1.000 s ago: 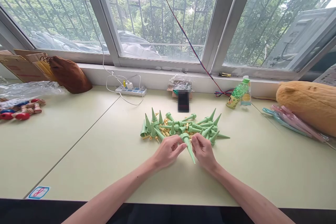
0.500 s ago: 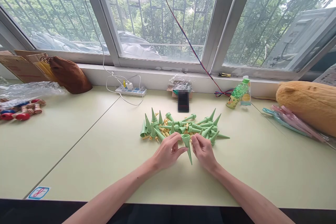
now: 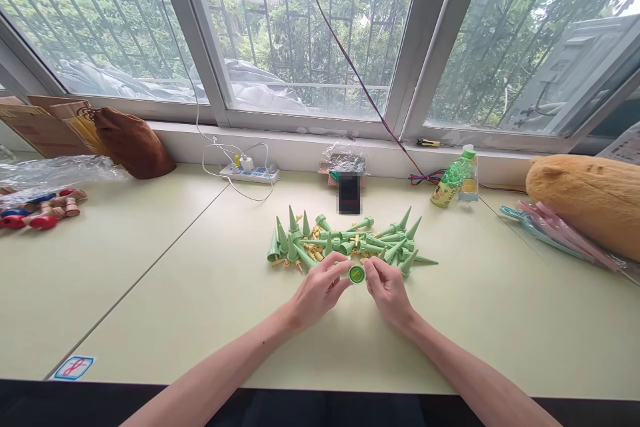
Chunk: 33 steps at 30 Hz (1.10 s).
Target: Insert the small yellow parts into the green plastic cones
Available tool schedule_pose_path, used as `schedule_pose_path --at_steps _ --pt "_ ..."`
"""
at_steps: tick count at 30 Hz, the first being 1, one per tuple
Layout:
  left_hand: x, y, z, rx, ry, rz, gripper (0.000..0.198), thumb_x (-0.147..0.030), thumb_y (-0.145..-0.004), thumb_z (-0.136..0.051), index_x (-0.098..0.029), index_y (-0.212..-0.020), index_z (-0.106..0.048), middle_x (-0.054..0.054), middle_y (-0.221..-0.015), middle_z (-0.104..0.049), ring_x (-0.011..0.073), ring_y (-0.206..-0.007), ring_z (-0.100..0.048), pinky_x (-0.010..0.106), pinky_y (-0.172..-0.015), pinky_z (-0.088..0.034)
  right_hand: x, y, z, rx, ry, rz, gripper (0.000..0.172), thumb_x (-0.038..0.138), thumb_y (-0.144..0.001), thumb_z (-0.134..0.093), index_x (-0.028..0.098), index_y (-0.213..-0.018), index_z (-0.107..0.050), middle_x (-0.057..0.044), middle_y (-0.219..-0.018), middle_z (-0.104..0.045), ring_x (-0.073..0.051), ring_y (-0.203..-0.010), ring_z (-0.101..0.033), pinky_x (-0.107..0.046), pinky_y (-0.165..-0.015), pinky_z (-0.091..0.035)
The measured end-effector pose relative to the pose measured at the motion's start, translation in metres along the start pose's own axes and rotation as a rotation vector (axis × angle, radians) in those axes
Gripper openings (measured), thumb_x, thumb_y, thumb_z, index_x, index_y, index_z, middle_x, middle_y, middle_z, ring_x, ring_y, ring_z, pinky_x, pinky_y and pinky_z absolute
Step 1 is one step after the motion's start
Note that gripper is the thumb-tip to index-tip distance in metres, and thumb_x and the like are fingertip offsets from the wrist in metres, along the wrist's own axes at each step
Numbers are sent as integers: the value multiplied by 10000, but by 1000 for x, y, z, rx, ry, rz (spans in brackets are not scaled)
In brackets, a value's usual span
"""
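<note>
My left hand (image 3: 323,287) is closed, pinching a green plastic watering spike (image 3: 357,274) between thumb and fingers. The spike's round open end faces me, so its pointed length is hidden behind it. Close at the spike's right side is my right hand (image 3: 390,288), with thumb and forefinger pressed together; what they hold, if anything, cannot be made out. Just beyond both hands lies a pile of similar green spikes (image 3: 345,247), some upright and some on their sides. Small yellow plastic pieces (image 3: 316,252) are scattered among them.
Behind the pile, a dark pixelated rectangle (image 3: 349,195) stands against a small box. A power strip (image 3: 255,175), a green-capped bottle (image 3: 454,177) and a brown plush (image 3: 585,197) are along the back. Wooden toys (image 3: 45,213) and a brown bag (image 3: 133,143) sit at left.
The spike in my left hand has been tilted: its tip pointed down towards me before, and now its open end faces me. My right hand has barely moved.
</note>
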<state>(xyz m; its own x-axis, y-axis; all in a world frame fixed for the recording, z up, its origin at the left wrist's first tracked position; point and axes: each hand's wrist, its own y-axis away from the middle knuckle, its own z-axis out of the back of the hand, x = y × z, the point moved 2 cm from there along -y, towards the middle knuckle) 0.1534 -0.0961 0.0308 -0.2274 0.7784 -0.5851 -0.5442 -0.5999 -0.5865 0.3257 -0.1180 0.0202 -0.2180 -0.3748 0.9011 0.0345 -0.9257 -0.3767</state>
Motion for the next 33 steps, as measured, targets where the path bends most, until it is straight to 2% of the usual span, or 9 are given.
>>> schedule_pose_path --at_steps 3,6,8,10,13,15,21,30,33 --pt "0 0 -1 -25 -15 4 273 -153 -982 -445 -231 -1223 -547 70 -1051 -564 68 -613 -505 194 -543 -466 -2 2 -2 -15 -16 2 400 423 -1013 -423 224 -670 -368 58 -535 -345 -96 -454 -311 -233 -419 -271" --pt "-1 -3 -1 -73 12 78 258 -188 -966 -487 -216 -1221 -510 67 -1064 -567 61 -591 -506 200 -552 -486 -5 3 -2 -54 -36 -12 383 442 -1017 -410 225 -702 -396 62 -546 -329 -97 -450 -301 -232 -413 -264" --pt "-2 -4 -1 -108 49 151 218 -259 -950 -546 -194 -1156 -517 52 -1018 -570 57 -568 -509 191 -523 -472 -6 3 -2 -86 -50 -29 384 467 -1017 -399 228 -716 -402 65 -550 -320 -97 -445 -290 -233 -408 -262" --pt "-1 -5 -1 -120 68 214 168 -329 -961 -542 -171 -1015 -553 23 -884 -578 63 -544 -509 192 -518 -454 -7 3 -2 -112 -60 -42 395 487 -1015 -393 230 -716 -392 67 -551 -319 -96 -441 -281 -233 -405 -261" --pt "1 -6 -1 -95 112 260 389 -393 -1028 -374 -151 -816 -591 -6 -656 -564 78 -493 -502 207 -537 -435 -6 3 0 -126 -57 -32 395 483 -1015 -397 229 -713 -389 68 -548 -322 -94 -438 -283 -231 -405 -255" --pt "2 -5 -1 -72 190 278 534 -433 -1046 -276 -142 -753 -615 0 -592 -579 79 -446 -495 209 -516 -416 -6 3 0 -110 -35 -3 383 464 -1019 -399 225 -719 -411 66 -542 -332 -95 -439 -295 -232 -410 -257" --pt "2 -4 -3 35 233 279 675 -489 -1038 -263 -147 -535 -555 2 -434 -533 99 -451 -520 212 -553 -418 -2 3 -2 -15 77 84 387 454 -1020 -389 216 -719 -442 53 -530 -384 -103 -454 -342 -233 -438 -300" --pt "-5 -9 3 85 216 255 580 -484 -1021 -319 -164 -560 -464 -11 -477 -501 100 -478 -457 225 -556 -379 -3 3 0 7 57 69 351 440 -1018 -393 222 -747 -440 58 -539 -356 -106 -460 -325 -235 -428 -283" --pt "-5 -9 4 99 221 274 490 -472 -1000 -388 -159 -643 -508 -18 -524 -505 101 -490 -466 214 -516 -366 -3 2 0 12 53 55 356 453 -1016 -394 225 -747 -439 59 -536 -345 -108 -459 -311 -235 -423 -275"
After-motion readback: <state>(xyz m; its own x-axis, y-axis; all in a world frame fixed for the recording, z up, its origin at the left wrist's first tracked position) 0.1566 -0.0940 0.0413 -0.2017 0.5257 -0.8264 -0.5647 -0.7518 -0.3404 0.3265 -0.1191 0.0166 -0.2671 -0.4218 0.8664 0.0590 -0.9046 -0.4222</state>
